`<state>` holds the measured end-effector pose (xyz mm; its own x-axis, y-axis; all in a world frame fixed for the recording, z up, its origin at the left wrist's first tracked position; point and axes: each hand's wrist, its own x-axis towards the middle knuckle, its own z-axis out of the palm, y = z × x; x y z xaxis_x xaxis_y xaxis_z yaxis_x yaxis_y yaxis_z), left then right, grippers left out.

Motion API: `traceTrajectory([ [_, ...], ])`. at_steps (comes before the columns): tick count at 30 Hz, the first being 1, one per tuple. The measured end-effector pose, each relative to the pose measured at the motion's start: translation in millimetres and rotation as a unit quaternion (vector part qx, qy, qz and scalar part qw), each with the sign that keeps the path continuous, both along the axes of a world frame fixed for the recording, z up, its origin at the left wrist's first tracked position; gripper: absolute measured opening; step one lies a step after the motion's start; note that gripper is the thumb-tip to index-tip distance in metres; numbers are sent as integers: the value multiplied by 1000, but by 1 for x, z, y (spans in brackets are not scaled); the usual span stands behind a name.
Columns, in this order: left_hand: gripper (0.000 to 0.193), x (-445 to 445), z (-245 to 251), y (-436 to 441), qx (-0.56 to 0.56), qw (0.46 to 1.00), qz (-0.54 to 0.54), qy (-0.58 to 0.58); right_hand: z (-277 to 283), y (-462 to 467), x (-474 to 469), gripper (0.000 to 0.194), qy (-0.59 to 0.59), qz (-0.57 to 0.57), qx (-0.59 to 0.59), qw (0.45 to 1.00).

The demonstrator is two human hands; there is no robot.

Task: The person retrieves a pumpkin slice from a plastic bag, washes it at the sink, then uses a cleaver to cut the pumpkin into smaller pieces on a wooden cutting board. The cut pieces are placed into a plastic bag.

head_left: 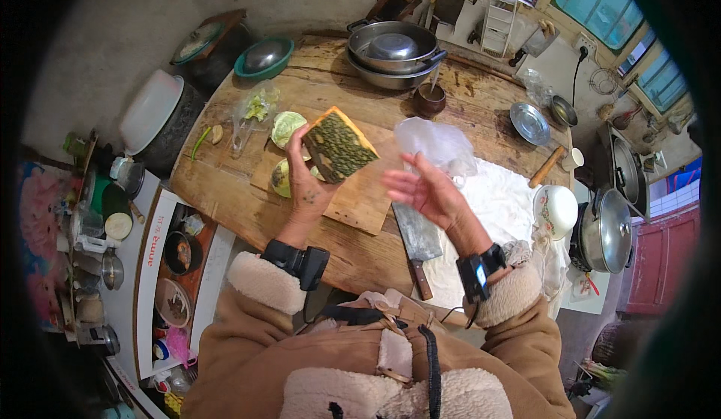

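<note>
My left hand (310,191) holds up a piece of pumpkin (341,147) with mottled green rind and an orange cut edge. The rind faces me. Empty and slightly blurred, my right hand (431,194) hovers to the right of it, fingers apart. Below both hands lies a wooden cutting board (360,210). A cleaver (419,241) with a brown handle rests beside the board, partly under my right hand. Behind my left hand sit a piece of pale green cabbage (288,128) and a yellowish-green vegetable piece (281,178), half hidden.
A clear plastic bag (436,142) and a white cloth (495,194) lie on the wooden table (225,194). Stacked metal pans (391,50) and a brown pot (430,101) stand farther back. At the right are a metal bowl (529,123) and an overturned white bowl (556,212).
</note>
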<state>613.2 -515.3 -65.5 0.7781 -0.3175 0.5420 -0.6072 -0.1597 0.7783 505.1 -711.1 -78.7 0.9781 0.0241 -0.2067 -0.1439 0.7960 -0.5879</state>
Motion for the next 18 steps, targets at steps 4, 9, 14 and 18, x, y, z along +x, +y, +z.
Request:
traceTrajectory([
  [4, 85, 22, -8, -1, 46, 992, -11, -118, 32, 37, 2, 55, 28, 38, 46, 998],
  [9, 79, 42, -16, 1, 110, 962, -32, -247, 37, 51, 12, 59, 30, -2, -119, 992],
  [14, 78, 51, -23, 1, 136, 950, -84, -268, 23, 58, 22, 79, -41, -146, -501, 852],
  [18, 76, 52, -30, -1, 135, 948, -120, -262, 15, 58, 33, 63, -62, -159, -373, 912],
])
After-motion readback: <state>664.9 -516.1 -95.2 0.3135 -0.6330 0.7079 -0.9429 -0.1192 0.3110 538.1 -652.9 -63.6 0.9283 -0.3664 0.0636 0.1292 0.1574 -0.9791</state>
